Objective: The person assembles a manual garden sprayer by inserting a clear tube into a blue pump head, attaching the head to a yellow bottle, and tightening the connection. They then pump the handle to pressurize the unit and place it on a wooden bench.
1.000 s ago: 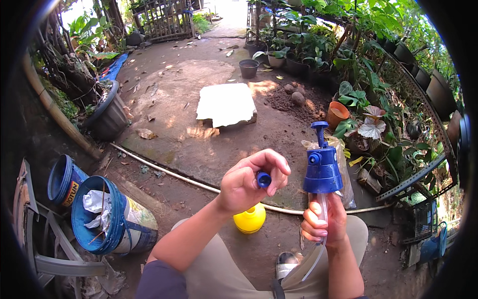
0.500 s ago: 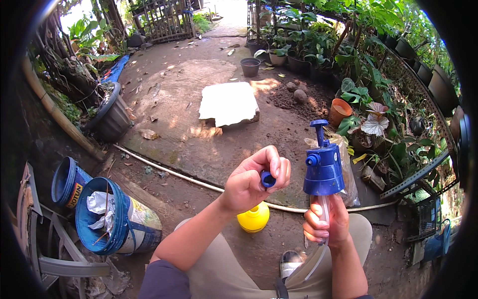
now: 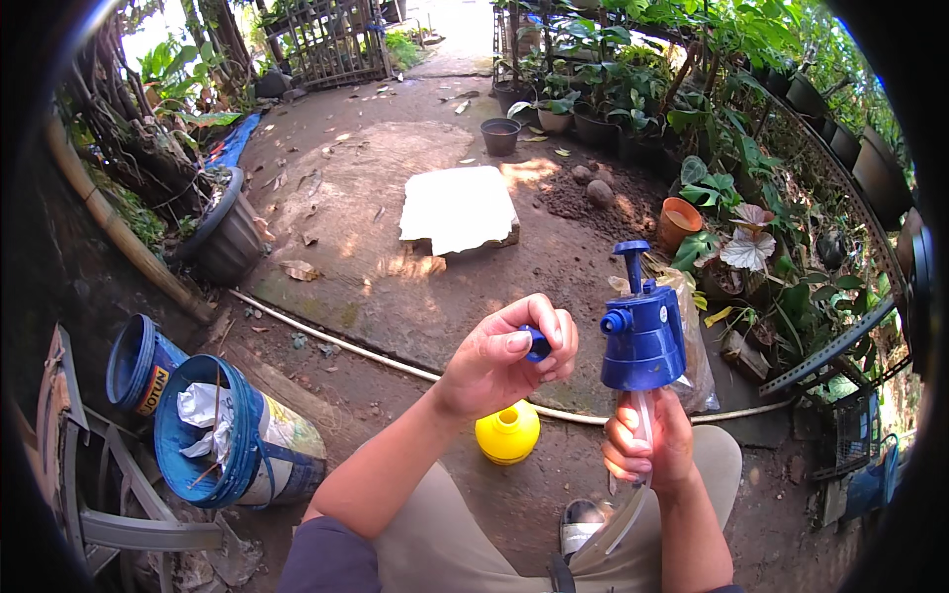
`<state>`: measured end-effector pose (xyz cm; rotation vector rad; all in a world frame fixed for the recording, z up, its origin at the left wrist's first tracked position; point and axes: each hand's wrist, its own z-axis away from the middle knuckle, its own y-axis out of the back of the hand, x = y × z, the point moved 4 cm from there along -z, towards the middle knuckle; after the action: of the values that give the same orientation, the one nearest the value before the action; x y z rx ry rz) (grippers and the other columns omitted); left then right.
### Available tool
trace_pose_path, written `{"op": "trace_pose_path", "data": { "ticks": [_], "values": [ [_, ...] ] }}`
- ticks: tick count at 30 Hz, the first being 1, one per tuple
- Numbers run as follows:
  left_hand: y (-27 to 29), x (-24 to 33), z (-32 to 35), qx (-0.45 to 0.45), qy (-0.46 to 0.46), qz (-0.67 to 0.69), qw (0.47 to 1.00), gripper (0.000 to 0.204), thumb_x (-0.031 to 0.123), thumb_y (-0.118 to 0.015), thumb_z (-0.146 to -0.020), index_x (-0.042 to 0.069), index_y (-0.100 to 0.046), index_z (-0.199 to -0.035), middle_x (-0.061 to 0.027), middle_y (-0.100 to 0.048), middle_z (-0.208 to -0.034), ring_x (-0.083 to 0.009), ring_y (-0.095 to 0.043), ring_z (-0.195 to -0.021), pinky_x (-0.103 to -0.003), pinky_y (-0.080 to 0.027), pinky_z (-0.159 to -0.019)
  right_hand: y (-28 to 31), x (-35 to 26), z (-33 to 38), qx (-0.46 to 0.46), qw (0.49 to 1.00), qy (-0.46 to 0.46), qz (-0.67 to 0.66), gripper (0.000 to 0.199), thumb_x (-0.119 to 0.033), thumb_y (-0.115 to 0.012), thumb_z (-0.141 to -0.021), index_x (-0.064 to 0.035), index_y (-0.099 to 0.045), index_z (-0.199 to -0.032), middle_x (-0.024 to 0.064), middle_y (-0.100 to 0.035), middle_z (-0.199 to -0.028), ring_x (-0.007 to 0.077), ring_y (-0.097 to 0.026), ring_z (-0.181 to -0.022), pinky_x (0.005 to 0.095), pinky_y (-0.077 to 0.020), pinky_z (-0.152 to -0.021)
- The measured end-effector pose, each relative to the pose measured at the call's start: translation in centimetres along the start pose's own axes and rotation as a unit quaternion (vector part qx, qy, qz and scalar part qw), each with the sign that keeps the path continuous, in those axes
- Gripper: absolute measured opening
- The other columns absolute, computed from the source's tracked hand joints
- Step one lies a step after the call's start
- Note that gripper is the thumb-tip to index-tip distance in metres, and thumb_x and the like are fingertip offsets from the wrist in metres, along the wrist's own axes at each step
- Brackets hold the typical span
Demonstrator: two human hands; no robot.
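Between the thumb and fingers of my left hand (image 3: pixel 499 361) is a small blue nozzle cap (image 3: pixel 539 344), its hollow end showing. My right hand (image 3: pixel 647 440) grips the clear tube just below a blue sprayer head (image 3: pixel 643 346), which stands upright with its plunger on top. A threaded spout on the head's left side points toward the cap; the two are apart. The tube (image 3: pixel 625 519) runs down past my wrist. On the ground between my knees sits a round yellow bottle (image 3: pixel 508 435) with its neck uncovered.
Blue paint buckets (image 3: pixel 203 435) stand at the left, beside a grey metal frame (image 3: pixel 148 529). A pale hose (image 3: pixel 336 343) crosses the ground. Ahead lies a white-topped slab (image 3: pixel 458 210), with soil and an orange pot (image 3: pixel 679 222) to its right. A clear plastic bag (image 3: pixel 697 336) rests behind the sprayer head.
My left fingers have turned the nozzle cap, and the hand has shifted slightly. The sprayer head stays in almost the same place in my right hand.
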<state>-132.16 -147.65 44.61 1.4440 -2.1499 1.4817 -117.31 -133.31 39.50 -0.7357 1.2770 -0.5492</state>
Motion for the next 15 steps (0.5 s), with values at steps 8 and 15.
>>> {"op": "trace_pose_path", "data": {
  "ticks": [8, 15],
  "values": [
    [1.2, -0.3, 0.3, -0.035, -0.029, -0.021, 0.999, 0.037, 0.037, -0.079, -0.090, 0.011, -0.057, -0.107, -0.0025, -0.059, -0.089, -0.0132, -0.052, -0.085, -0.029, -0.039, -0.075, -0.1, -0.1, -0.1, 0.003, 1.000, 0.002, 0.008, 0.054, -0.060, -0.038, -0.104, -0.0104, -0.051, -0.089, -0.0028, -0.039, -0.055, 0.0091, -0.033, -0.039, 0.0275, -0.0330, -0.037],
    [1.4, -0.3, 0.4, -0.048, -0.027, -0.040, 0.998, 0.043, 0.039, -0.086, -0.082, 0.016, -0.055, -0.099, 0.0009, -0.059, -0.084, -0.0122, -0.051, -0.084, -0.028, -0.037, -0.074, -0.3, 0.0, -0.2, 0.015, 1.000, 0.000, 0.011, 0.054, -0.061, -0.039, -0.103, -0.0104, -0.051, -0.089, -0.0033, -0.039, -0.055, 0.0088, -0.033, -0.039, 0.0274, -0.0331, -0.036]
  ]
}}
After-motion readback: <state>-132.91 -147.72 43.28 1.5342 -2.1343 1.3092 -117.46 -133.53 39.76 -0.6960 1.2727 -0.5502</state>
